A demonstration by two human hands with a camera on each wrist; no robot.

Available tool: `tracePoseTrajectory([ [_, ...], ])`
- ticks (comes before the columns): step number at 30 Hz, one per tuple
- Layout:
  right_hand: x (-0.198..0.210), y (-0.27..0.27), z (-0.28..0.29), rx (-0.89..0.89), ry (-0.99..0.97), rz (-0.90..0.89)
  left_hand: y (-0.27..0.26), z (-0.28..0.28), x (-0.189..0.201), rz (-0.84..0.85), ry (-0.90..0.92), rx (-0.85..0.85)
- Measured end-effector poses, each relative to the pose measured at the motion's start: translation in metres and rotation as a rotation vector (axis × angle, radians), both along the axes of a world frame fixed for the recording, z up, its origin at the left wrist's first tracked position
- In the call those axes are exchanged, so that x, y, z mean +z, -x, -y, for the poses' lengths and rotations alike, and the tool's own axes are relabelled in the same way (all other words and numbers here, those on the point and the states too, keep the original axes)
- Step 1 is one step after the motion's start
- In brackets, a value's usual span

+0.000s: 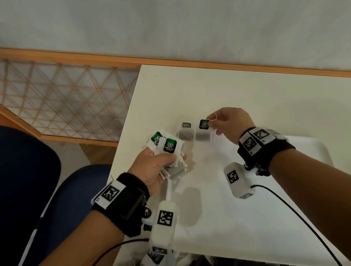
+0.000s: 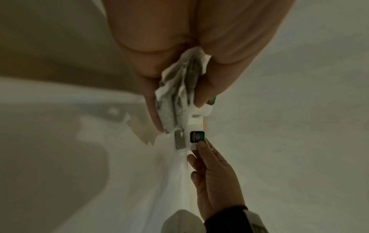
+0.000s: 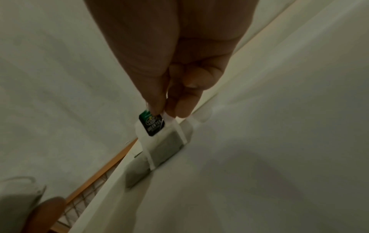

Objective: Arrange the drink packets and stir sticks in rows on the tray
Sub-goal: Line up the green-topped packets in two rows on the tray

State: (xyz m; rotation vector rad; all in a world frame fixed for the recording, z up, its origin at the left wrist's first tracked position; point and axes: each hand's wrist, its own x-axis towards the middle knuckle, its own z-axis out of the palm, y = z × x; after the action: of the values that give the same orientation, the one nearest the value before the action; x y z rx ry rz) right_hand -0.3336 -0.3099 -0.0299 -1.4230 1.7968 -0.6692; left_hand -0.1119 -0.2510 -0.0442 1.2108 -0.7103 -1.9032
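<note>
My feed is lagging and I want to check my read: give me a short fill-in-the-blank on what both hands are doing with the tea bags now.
1. The left hand grips a ____ of tea bags.
2. The right hand pinches the tea bag by its ____.
3. Tea bags lying flat on the tray: ____.
4. The labels read ____ tea.

Missing: bunch; tag; two; green
</note>
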Motion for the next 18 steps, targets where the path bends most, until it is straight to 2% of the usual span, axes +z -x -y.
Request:
tracePoseTrajectory([
  [7, -0.005, 0.0, 0.008, -0.009, -0.004, -0.068, 0.006, 0.002, 0.0, 0.006, -0.007, 0.027],
  [11, -0.001, 0.003, 0.001, -0.035, 0.103, -0.131, 0.011, 0.0, -0.001, 0.004, 0.01, 0.012],
  [13, 0.007, -0.003, -0.008, -0.015, 0.12, -0.036, 0.014, -0.002, 0.0, -0.013, 0.013, 0.008],
  [16, 0.022, -0.018, -0.028, 0.13, -0.024, 0.183, 0.018, -0.005, 0.003, -0.026, 0.022, -0.011],
  [18, 0.028, -0.025, -0.038, 0.222, -0.089, 0.241, 0.02, -0.007, 0.004, -0.016, 0.037, -0.025],
])
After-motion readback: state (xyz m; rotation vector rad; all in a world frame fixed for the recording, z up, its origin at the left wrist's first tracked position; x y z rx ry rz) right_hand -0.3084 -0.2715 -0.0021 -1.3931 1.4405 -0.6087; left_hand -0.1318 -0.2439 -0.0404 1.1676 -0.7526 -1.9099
